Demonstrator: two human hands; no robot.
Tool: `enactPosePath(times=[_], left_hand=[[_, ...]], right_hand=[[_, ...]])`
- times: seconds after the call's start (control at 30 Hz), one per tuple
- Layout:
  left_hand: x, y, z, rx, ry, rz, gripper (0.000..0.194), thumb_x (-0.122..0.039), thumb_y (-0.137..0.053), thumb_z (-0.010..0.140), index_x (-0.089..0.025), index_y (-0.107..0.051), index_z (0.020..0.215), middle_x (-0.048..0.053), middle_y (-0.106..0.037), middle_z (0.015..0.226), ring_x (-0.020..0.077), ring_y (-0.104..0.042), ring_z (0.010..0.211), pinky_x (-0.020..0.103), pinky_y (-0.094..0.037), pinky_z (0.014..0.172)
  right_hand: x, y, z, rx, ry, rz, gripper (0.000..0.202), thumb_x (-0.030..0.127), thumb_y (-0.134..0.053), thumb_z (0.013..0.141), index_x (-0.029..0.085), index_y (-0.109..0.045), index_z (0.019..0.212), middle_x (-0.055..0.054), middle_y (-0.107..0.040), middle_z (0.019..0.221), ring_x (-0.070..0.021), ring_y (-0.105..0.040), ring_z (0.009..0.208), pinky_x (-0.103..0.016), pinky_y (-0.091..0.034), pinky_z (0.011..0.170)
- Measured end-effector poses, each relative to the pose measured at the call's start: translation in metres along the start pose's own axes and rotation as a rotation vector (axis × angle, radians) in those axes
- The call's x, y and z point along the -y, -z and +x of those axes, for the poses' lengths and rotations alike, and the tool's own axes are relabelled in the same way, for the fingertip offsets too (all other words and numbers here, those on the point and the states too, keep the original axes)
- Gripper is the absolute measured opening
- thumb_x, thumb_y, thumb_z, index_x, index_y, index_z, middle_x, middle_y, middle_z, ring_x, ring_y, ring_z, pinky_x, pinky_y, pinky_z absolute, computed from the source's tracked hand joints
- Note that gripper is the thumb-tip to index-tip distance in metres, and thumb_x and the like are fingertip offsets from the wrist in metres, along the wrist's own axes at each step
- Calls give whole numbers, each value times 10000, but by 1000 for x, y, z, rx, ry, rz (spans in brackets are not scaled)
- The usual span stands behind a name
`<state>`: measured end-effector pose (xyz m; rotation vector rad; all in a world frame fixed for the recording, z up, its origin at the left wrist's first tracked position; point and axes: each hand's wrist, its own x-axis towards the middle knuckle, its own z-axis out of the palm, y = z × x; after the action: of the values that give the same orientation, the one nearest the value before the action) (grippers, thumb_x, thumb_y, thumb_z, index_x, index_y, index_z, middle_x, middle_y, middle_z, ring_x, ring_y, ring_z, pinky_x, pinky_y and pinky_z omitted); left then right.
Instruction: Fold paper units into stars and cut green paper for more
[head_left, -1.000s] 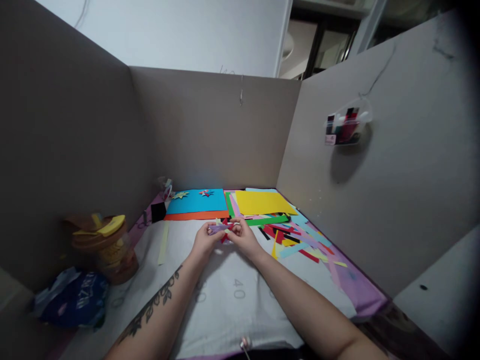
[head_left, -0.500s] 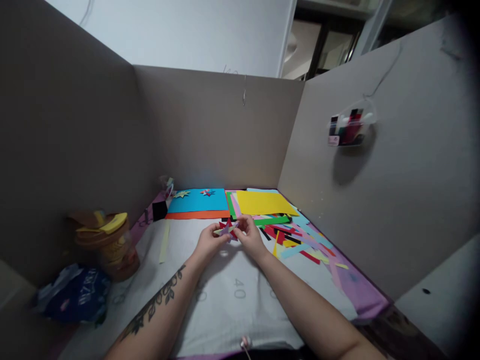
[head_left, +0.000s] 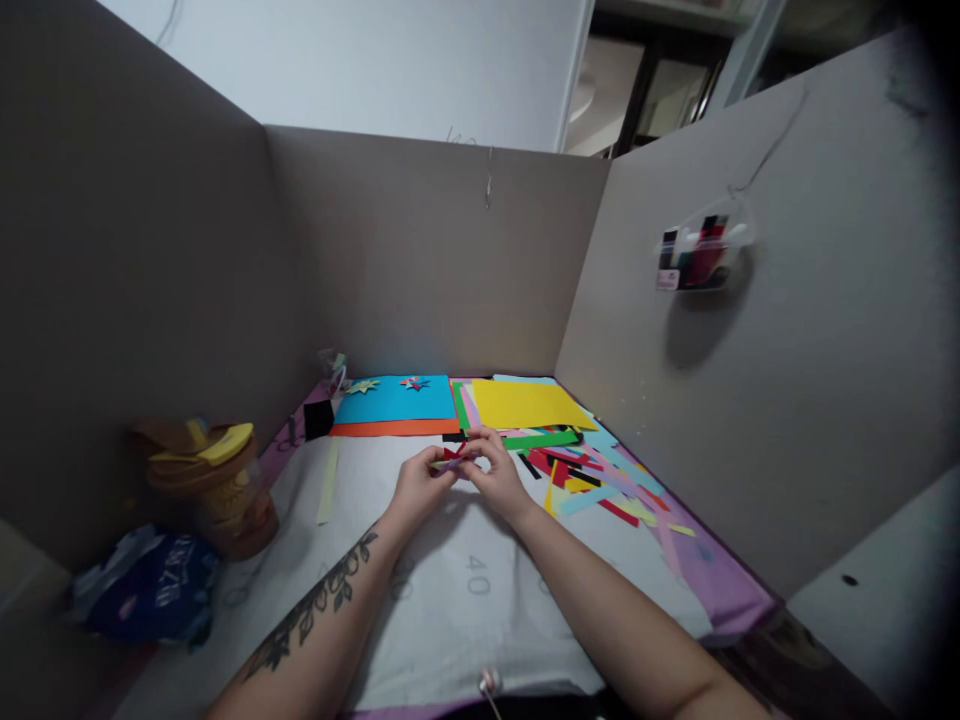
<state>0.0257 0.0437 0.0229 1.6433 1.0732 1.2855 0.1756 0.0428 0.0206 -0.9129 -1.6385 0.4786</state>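
Observation:
Between my two hands is a small folded paper star (head_left: 452,463) in red, purple and pale yellow, tilted so that I see it nearly edge-on. My left hand (head_left: 421,482) pinches its left side with thumb and fingers. On the other side my right hand (head_left: 496,474) grips it with the thumb below and bent fingers over the top, which hide part of the paper. Beyond the hands, a pale yellow star (head_left: 364,387) and a red, white and blue star (head_left: 415,383) lie on a blue paper sheet (head_left: 397,405).
Yellow paper sheets (head_left: 532,405) and loose coloured strips (head_left: 592,485) lie to the right. One pale strip (head_left: 328,485) rests at left. A brown cup (head_left: 225,490) and a blue packet (head_left: 154,590) stand far left. Grey panels (head_left: 435,250) enclose the table.
The star has tipped from showing its points face-on to lying nearly edge-on. The fingers of my right hand have moved inward over it, closer to my left hand.

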Motion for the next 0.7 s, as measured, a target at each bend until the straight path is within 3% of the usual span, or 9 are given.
enactPosePath(times=[0.7], left_hand=[[-2,1,-1,-56,-24,38,103,-228,-631,630,-178,-646,719,8,-662,708,147,-590,648,220,-431,601]], right_hand=[[-2,0,-3,-17,107,-116,71,166,-609,754,226,-647,742,-63,-512,1072,-219,-501,1063,-390,-401,935]])
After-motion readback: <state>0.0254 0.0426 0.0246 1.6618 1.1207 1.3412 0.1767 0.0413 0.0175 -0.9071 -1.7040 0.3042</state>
